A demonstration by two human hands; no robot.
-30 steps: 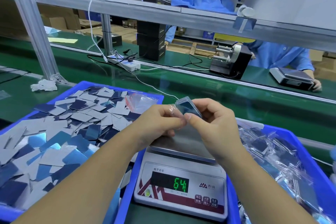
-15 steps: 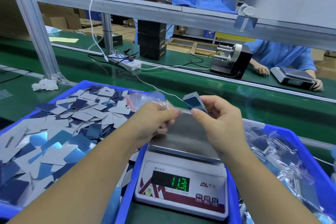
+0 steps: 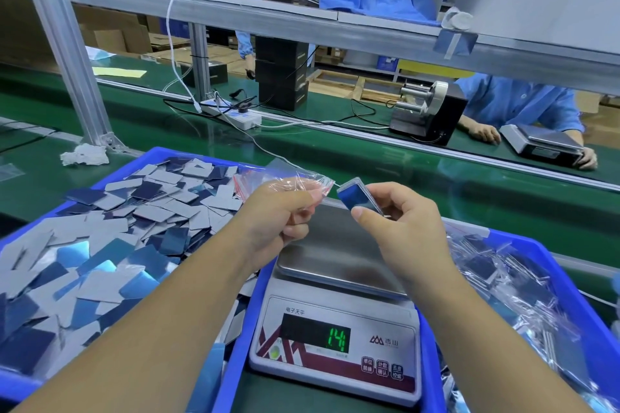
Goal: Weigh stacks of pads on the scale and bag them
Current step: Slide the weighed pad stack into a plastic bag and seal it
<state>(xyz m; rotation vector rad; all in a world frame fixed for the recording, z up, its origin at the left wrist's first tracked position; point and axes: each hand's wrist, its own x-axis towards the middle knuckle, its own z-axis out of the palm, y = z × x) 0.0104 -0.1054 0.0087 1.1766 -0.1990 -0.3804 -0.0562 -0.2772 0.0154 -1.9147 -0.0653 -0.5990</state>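
The left hand point(image 3: 280, 221) is pinching a clear red-edged plastic bag point(image 3: 288, 183) beside the right hand point(image 3: 399, 225), whose fingers are grasping a thin blue stack of pads point(image 3: 357, 195) above the steel-topped scale point(image 3: 339, 312), seemingly for bagging.

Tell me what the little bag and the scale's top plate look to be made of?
The bag looks like thin clear plastic film: see-through, crinkled, glinting, with a red strip. The scale's top plate looks like brushed metal, probably stainless steel: grey, smooth, dully reflective.

Left bin point(image 3: 20, 389) cut by edge; scale point(image 3: 335, 345) digits partly unreadable.
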